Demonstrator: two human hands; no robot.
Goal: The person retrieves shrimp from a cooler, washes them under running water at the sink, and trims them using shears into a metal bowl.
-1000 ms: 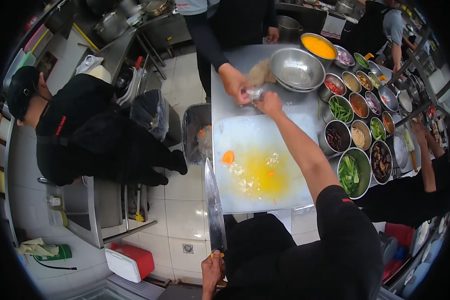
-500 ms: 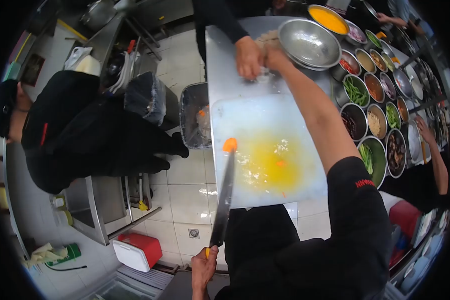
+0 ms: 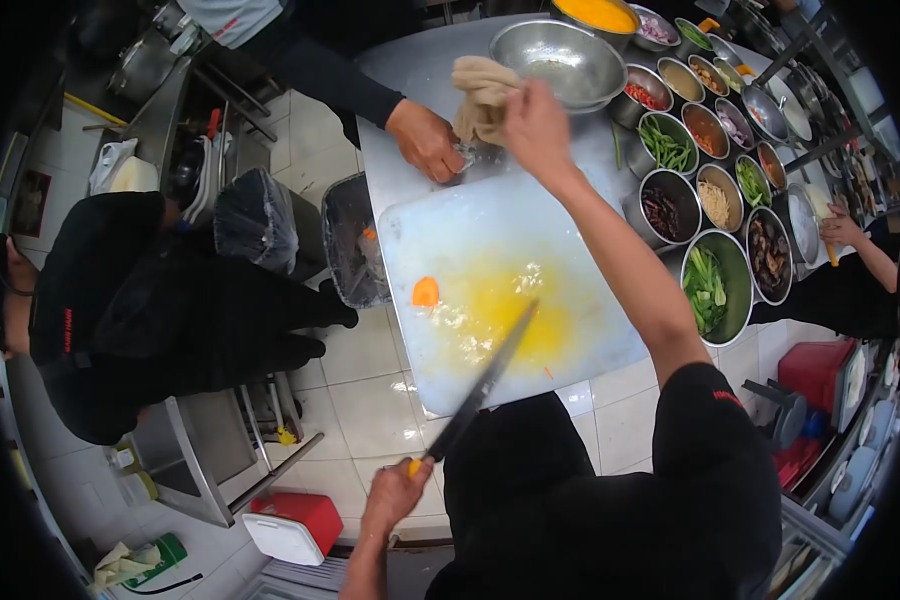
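My left hand point(image 3: 395, 492) is closed on the yellow handle of a long knife point(image 3: 485, 380). The blade slants up over the near part of a white cutting board point(image 3: 590, 270) with a yellow stain. An orange slice point(image 3: 425, 292) lies at the board's left side, with small orange bits near the stain. Beyond the board, my right hand point(image 3: 537, 125) grips a crumpled beige cloth point(image 3: 485, 95), lifted beside a metal bowl point(image 3: 560, 65). A co-worker's hand point(image 3: 428, 140) is just left of the cloth, at something clear and crinkled.
On the right stand several metal containers of food, among them green leaves point(image 3: 705, 285), dried chillies point(image 3: 660, 212) and green beans point(image 3: 667, 145). A lined bin point(image 3: 350, 225) adjoins the table's left edge. One co-worker point(image 3: 160, 290) bends at the left; another's hand point(image 3: 842, 228) is far right.
The cloth has come up off the table in my right hand. The knife tip has swung right, from beside the orange slice to the yellow stain. The co-worker's hand is now apart from mine.
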